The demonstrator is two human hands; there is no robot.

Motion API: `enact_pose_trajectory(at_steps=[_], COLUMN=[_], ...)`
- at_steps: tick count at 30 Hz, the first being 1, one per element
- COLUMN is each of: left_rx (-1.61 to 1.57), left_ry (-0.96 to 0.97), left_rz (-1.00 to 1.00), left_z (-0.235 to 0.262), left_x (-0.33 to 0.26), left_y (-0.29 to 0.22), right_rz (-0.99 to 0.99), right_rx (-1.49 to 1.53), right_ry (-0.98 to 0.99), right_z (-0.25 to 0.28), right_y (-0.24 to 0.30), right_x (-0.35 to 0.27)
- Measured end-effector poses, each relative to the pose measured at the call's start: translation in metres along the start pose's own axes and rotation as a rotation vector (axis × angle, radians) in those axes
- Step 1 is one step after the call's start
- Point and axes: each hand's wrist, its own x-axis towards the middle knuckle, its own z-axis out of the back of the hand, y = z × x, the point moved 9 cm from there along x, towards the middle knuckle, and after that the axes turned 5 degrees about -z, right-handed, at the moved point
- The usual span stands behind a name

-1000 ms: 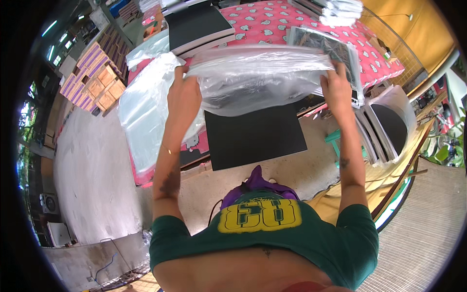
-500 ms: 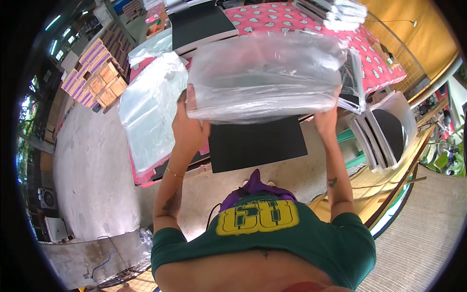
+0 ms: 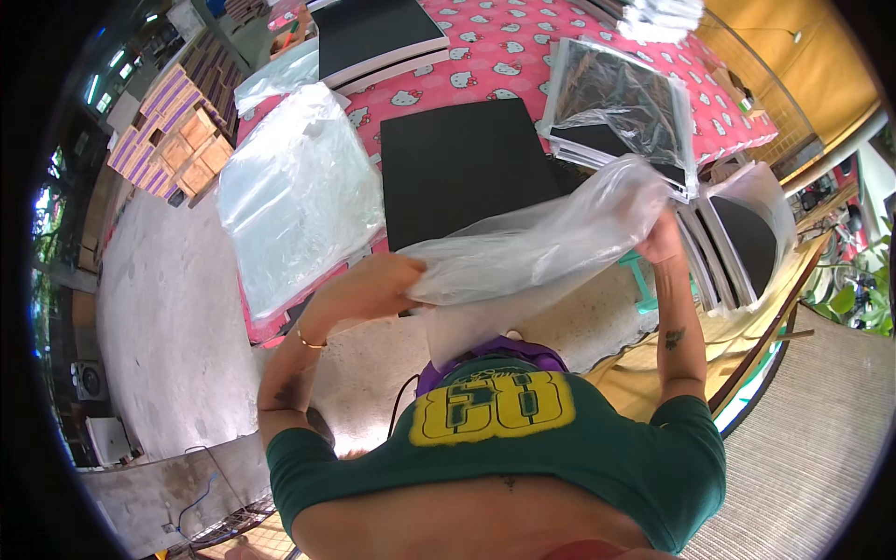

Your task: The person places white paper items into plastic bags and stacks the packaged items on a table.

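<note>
A clear plastic bag [image 3: 541, 245] is stretched between my two hands, in front of my body and over the table's near edge. My left hand [image 3: 387, 283] grips its left end with the fingers closed. The right end is bunched in my right hand [image 3: 661, 235], whose fingertips are partly hidden by the plastic. Just beyond the bag lies a flat black sheet or board [image 3: 462, 168], its near part covered by the bag. To its right rests a stack of black boards in clear plastic [image 3: 616, 98].
A pile of clear plastic bags [image 3: 294, 201] lies left on the pink patterned tabletop [image 3: 490, 65]. Farther back is a stack of black-topped boards [image 3: 378, 42]. Wrapped boards [image 3: 737, 243] stand at the right edge. Cartons [image 3: 177, 131] are piled on the floor far left.
The plastic bag has come off the table's middle toward my body and slants up to the right. My left hand moved nearer, and the black board now lies uncovered on the table.
</note>
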Motion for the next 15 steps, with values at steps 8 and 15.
enact_pose_trajectory(at_steps=[8, 15], left_rx=[-1.605, -2.249], left_ry=[-0.303, -1.08], left_rz=[0.004, 0.239], left_z=[-0.03, -0.097], left_x=[-0.04, -0.098], left_y=[0.057, 0.147], right_rz=[-0.367, -0.553], right_rx=[-0.053, -0.357], right_ry=[0.364, 0.576], right_z=[-0.079, -0.053], right_y=[-0.028, -0.132], right_x=[-0.033, -0.061])
